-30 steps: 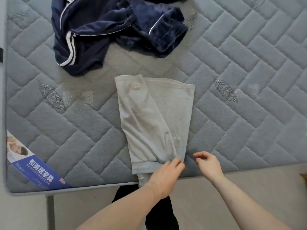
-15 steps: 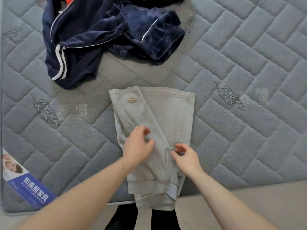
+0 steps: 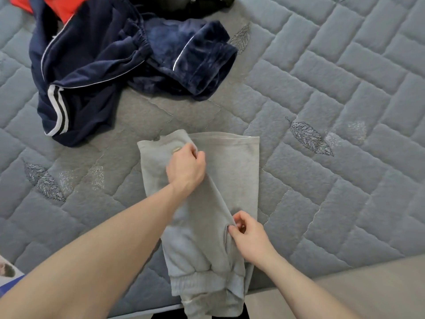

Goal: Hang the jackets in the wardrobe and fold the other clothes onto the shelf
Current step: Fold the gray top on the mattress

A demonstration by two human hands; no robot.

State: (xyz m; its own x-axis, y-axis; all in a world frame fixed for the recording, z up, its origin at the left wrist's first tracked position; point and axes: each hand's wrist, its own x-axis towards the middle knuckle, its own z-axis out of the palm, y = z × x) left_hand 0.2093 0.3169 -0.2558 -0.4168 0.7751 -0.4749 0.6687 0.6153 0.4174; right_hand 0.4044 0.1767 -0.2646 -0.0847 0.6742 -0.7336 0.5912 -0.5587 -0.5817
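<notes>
Quilted grey mattress (image 3: pixel 333 72) fills the view, serving as the folding surface. On it, near the front edge, lies the grey garment (image 3: pixel 232 166), already doubled lengthwise, its cuffed end hanging just over the edge.

Left fingers (image 3: pixel 195 155) are curled and pinch the folded flap near its top corner, beside a small pale badge (image 3: pixel 177 148); the left hand (image 3: pixel 185 168) holds that end taut. Right fingers (image 3: pixel 234 233) pinch the same flap's edge lower down, at a small opening in the cloth that may be a pocket, though that is unclear; the right hand (image 3: pixel 249 238) anchors that end. Gripping both ends of one edge seems meant to keep the fold straight while the flap is laid or adjusted.

Beyond, well apart, a heap of navy clothes (image 3: pixel 128 65) with white stripes waits, and a red piece (image 3: pixel 66 8) shows at the top. Neither wardrobe nor shelf is in view.
</notes>
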